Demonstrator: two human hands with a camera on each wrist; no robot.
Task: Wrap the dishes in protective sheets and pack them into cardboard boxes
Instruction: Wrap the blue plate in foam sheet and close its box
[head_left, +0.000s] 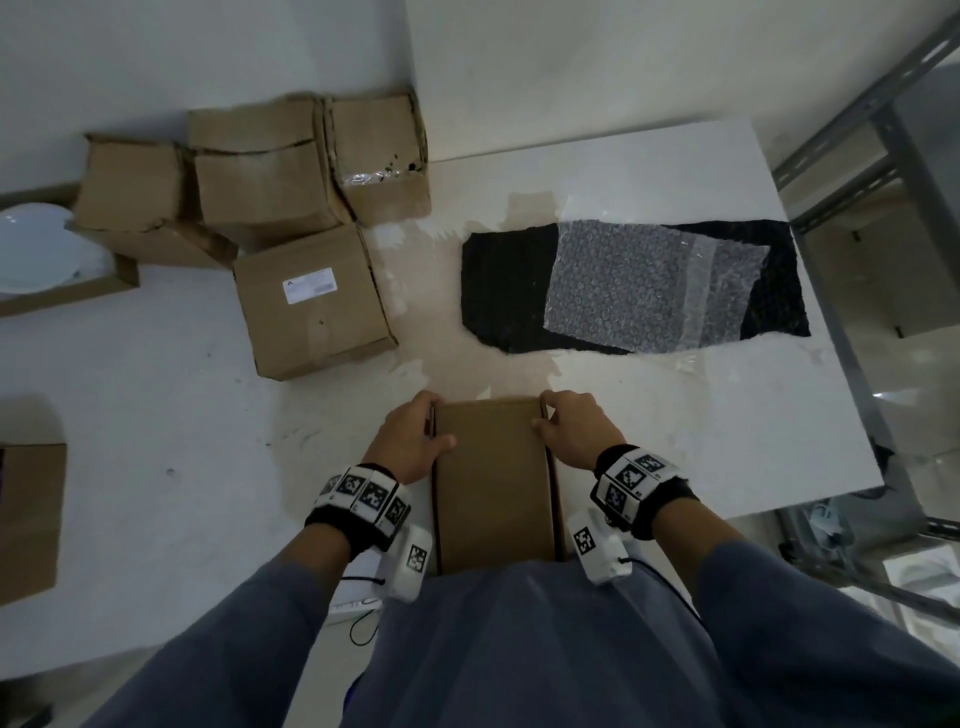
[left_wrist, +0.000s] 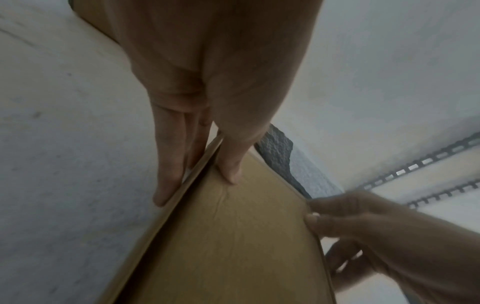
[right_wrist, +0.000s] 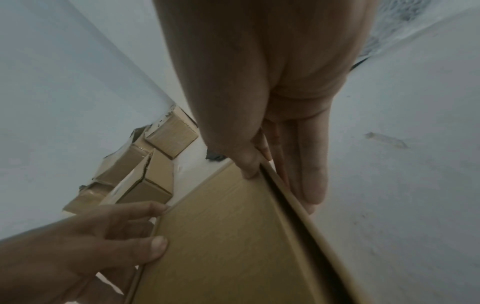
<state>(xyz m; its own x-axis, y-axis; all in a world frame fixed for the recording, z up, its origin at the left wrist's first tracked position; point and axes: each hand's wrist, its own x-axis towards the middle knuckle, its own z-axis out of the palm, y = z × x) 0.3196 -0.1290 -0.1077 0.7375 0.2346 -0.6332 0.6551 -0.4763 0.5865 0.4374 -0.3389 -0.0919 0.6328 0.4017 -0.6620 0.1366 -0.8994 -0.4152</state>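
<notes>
White floor: box (head_left: 493, 483) (lengthwise away) between both grips.

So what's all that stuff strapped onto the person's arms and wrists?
Both hands, left hand and right hand, are bare. Each wrist wears a black band covered with white tiles printed with black square codes, plus a small white box bearing another code, with a thin dark cable. The sleeves are grey-blue.
</notes>
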